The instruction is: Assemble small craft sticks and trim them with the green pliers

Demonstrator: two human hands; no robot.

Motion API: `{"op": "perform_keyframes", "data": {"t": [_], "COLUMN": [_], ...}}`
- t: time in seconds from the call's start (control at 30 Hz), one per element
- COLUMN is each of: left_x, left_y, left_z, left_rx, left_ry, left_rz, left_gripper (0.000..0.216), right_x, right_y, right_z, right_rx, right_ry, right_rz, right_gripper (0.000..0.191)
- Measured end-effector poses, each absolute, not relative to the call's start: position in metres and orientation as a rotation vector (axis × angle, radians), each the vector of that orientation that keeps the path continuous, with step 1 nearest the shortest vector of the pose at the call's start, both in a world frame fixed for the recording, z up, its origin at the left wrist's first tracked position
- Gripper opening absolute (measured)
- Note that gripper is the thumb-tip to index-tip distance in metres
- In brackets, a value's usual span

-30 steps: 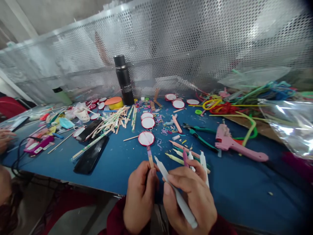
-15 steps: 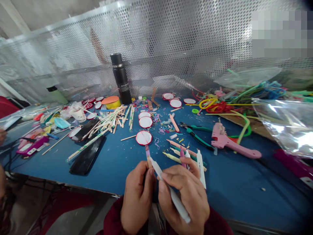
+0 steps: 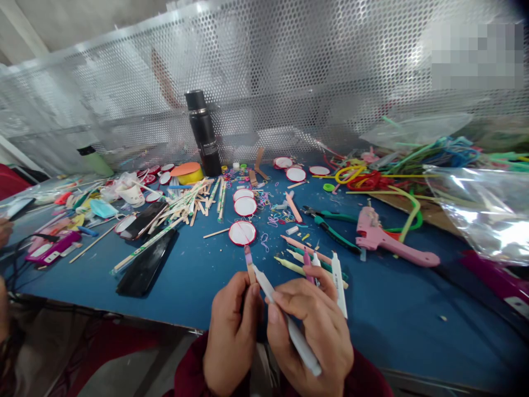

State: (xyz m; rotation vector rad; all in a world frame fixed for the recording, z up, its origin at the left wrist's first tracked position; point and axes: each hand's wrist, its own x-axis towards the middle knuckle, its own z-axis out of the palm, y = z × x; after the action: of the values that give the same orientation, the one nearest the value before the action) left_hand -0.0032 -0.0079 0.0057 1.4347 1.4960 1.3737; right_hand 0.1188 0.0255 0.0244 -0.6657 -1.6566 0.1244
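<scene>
Between thumb and fingers, my left hand [image 3: 232, 333] pinches a flat wooden craft stick [image 3: 249, 266] whose upper part is coloured purple and pinkish. My right hand [image 3: 311, 331] is closed around a white marker [image 3: 295, 333], its tip touching or very near the stick's right edge. More markers, among them a purple one [image 3: 308, 262] and a white one [image 3: 339, 284], are tucked between the fingers of that same hand. Just beyond the stick's top lies a white disc with a red rim [image 3: 242, 233]. Several pastel markers [image 3: 291, 266] lie past my right hand.
A pink glue gun [image 3: 378, 240] and green-handled pliers [image 3: 334, 229] lie to the right. At left are a black phone-like slab [image 3: 146, 264] and a pile of wooden sticks [image 3: 194, 201]. A black bottle [image 3: 203, 135] stands before the perforated metal screen [image 3: 281, 71]. Another person's hand [image 3: 5, 231] shows far left.
Both hands keep nearly the same pose, stick and marker held as before. The whole view has shifted very slightly.
</scene>
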Motion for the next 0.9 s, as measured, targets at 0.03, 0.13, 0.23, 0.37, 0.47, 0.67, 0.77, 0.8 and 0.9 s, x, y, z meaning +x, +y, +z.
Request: {"op": "perform_keyframes", "data": {"t": [0.03,0.13,0.23,0.37,0.47,0.67,0.77,0.8,0.9], "left_x": [-0.0034,-0.0038,-0.0042,-0.0046,-0.0044,-0.0033,-0.0024,-0.0020,-0.0011], "left_y": [-0.0079,-0.0084,-0.0093,-0.0100,-0.0101,-0.0086,-0.0074,-0.0071,-0.0064], "left_z": [0.0057,0.0057,0.0053,0.0039,0.0034,0.0040,0.0043,0.0045,0.0053], "left_rx": [1.435,1.434,1.426,1.407,1.396,1.407,1.413,1.417,1.441], "left_ry": [1.495,1.502,1.491,1.465,1.470,1.459,1.472,1.480,1.521], "left_rz": [1.374,1.373,1.379,1.383,1.385,1.383,1.389,1.390,1.388], "left_gripper": [0.034,0.033,0.033,0.033,0.032,0.034,0.034,0.034,0.033], "right_x": [0.1185,0.1177,0.1177,0.1175,0.1173,0.1188,0.1202,0.1207,0.1220], "right_y": [0.0258,0.0267,0.0267,0.0259,0.0259,0.0264,0.0271,0.0276,0.0296], "right_z": [0.0246,0.0248,0.0245,0.0237,0.0231,0.0230,0.0220,0.0212,0.0176], "right_rx": [-0.665,-0.677,-0.679,-0.667,-0.664,-0.667,-0.647,-0.639,-0.624], "right_ry": [-1.656,-1.648,-1.640,-1.629,-1.619,-1.628,-1.629,-1.631,-1.636], "right_rz": [0.124,0.120,0.115,0.123,0.119,0.090,0.077,0.070,0.049], "right_gripper": [0.013,0.013,0.013,0.014,0.014,0.014,0.014,0.014,0.015]}}
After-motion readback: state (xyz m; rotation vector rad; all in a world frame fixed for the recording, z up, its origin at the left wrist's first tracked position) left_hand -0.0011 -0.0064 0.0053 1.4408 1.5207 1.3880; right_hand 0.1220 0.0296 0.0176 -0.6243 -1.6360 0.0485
